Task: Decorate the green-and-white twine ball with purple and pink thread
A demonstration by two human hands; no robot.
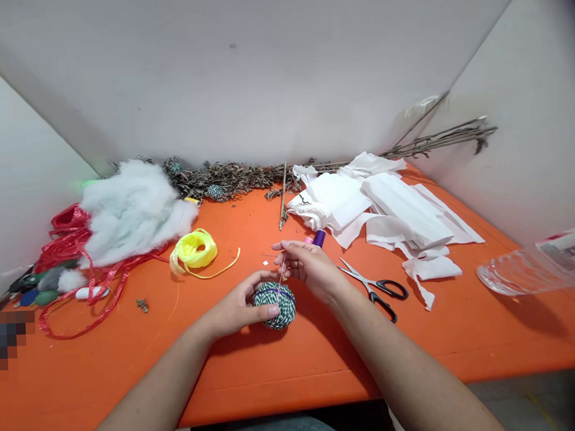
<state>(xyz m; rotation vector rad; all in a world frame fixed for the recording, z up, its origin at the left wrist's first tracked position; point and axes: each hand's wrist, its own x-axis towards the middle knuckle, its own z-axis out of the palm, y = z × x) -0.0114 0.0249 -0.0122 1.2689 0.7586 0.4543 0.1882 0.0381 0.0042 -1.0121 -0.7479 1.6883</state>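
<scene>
We are cupping a ball wound with green-and-white twine [274, 305] in our left hand [237, 305], low in the middle of the orange bench [256, 382], while our right hand [309, 268] is pinching a thin needle [281, 273] above it, near a purple thread spool [319, 238] and black-handled scissors [374, 288].

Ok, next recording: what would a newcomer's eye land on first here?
The bright orange table grabs attention first. At its centre, the left hand cups a green-and-white twine ball while the right hand pinches a thin needle over it. Left of them sits a fluffy white heap; to the right lie piled white cloth strips.
</scene>
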